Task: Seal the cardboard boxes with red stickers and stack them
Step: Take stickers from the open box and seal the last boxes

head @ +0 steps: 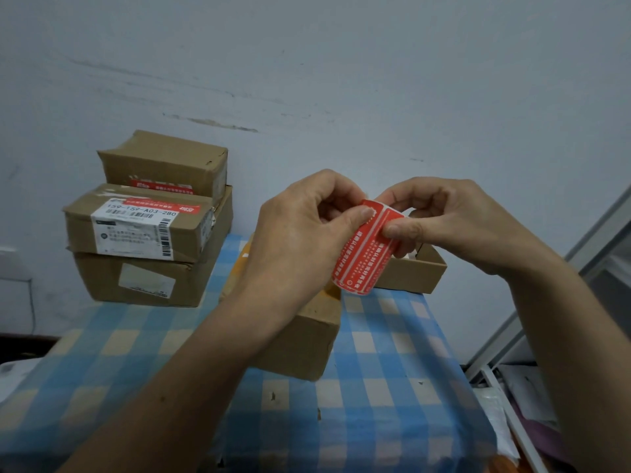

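red sticker sheet (363,249) pinched at its top edge between left hand (307,216) and right hand (444,220), held above the box (300,343) on the checked table (392,387). probably light, floppy, tacky once peeled; best gripped by corners.

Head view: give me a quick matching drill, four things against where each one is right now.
Things:
1. red sticker sheet
2. labelled box
3. loose box
4. shallow open box

Places:
A. under the left hand
B. held in both hands, with the right hand
C. in the stack by the wall
D. behind the sticker, far right

Pairs: 1-B, 2-C, 3-A, 4-D
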